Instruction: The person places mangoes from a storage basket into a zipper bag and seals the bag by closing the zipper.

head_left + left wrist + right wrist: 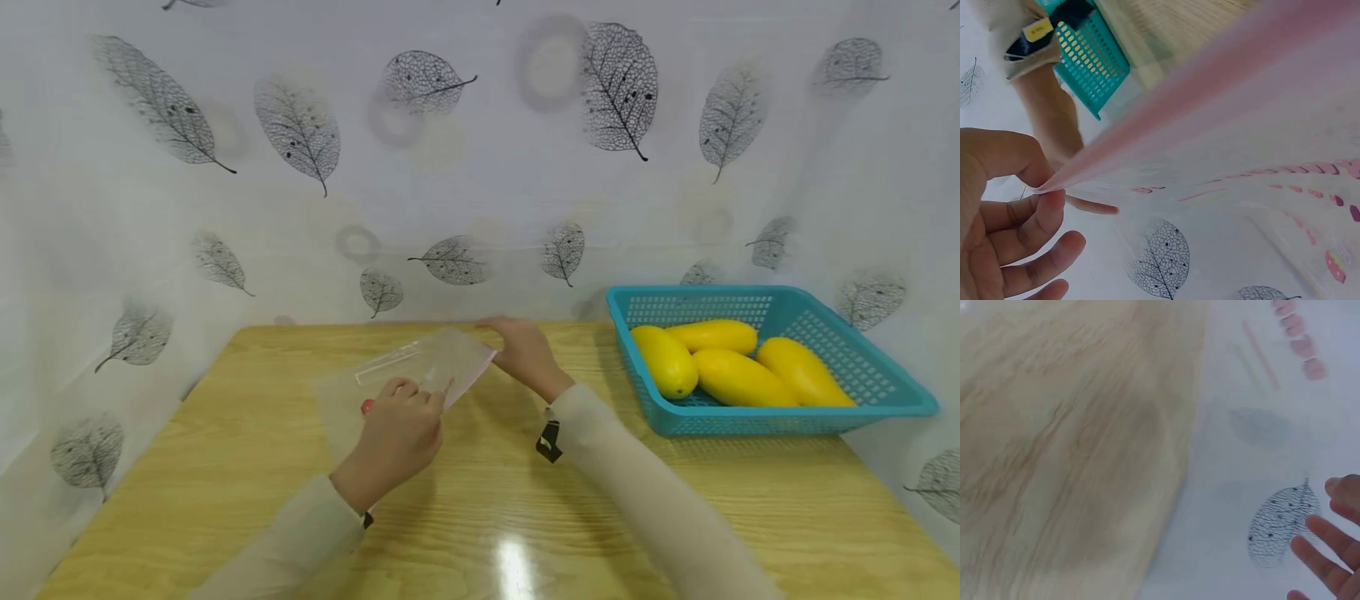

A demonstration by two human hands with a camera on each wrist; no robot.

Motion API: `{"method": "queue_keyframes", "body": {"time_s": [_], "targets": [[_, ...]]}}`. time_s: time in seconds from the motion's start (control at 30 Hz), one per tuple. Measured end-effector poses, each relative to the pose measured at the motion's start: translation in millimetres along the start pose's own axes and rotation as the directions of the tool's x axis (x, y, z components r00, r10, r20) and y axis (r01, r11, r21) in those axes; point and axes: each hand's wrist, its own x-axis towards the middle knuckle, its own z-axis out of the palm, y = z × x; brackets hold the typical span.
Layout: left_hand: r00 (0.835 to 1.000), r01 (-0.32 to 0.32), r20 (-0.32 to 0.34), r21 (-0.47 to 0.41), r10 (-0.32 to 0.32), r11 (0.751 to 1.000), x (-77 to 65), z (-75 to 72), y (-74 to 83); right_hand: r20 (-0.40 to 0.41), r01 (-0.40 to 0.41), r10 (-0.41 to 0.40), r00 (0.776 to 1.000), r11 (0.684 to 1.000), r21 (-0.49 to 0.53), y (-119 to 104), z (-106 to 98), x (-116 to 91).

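A clear plastic bag (401,367) with a pink edge and small strawberry prints is raised above the wooden table. In the left wrist view, my left hand (1010,219) pinches the pink edge between thumb and index finger, its other fingers loosely bent. The head view shows my left hand's back over the near part of the bag. At the bag's right corner, my right hand (527,358) grips it, with one finger reaching out behind the film. In the right wrist view, several fingers (1329,565) are spread; the grip itself is mostly hidden.
On the right of the table (480,500) stands a blue-green plastic basket (750,421) holding several yellow oblong fruits (742,379). A white curtain (487,183) with leaf prints hangs behind the table's back edge and along its sides.
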Motion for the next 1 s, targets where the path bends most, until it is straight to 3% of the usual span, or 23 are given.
{"method": "queue_keyframes", "body": {"time_s": [0.1,0.2,0.27,0.33,0.4,0.5,0.63,0.8,0.9,1.0], "targets": [[1.000,-0.007,0.024,0.005,0.007,1.000,2.2,2.0,1.8,-0.047,-0.031,0.029,0.998,0.999,-0.040,-1,-15,-11],[0.999,-0.019,0.047,0.013,0.018,1.000,4.2,3.7,3.6,-0.121,-0.011,0.001,0.993,0.997,-0.076,-3,-30,-25],[0.998,-0.025,0.063,0.023,0.023,0.999,5.4,4.3,4.7,-0.179,0.059,-0.075,0.981,0.994,-0.096,-7,-40,-33],[0.996,-0.029,0.081,0.034,0.026,0.999,6.3,4.9,5.7,-0.224,0.170,-0.194,0.955,0.978,-0.120,-13,-48,-40],[0.995,-0.030,0.096,0.043,0.026,0.999,7.2,5.8,6.7,-0.235,0.301,-0.330,0.914,0.941,-0.153,-21,-53,-44],[0.994,-0.033,0.110,0.047,0.028,0.998,8.4,7.9,8.1,-0.180,0.465,-0.504,0.845,0.858,-0.220,-33,-56,-47],[0.994,-0.043,0.104,0.041,0.038,0.998,9.4,11.9,9.1,-0.076,0.562,-0.616,0.784,0.756,-0.334,-41,-51,-47],[0.995,-0.056,0.087,0.030,0.053,0.998,10.6,16.5,9.6,-0.026,0.593,-0.667,0.745,0.678,-0.434,-36,-41,-46],[0.996,-0.062,0.070,0.021,0.060,0.998,10.5,17.4,9.4,-0.024,0.599,-0.682,0.731,0.657,-0.458,-32,-37,-44],[0.997,-0.059,0.056,0.008,0.058,0.998,9.3,18.0,8.9,-0.035,0.598,-0.685,0.728,0.659,-0.457,-29,-36,-43]]}}
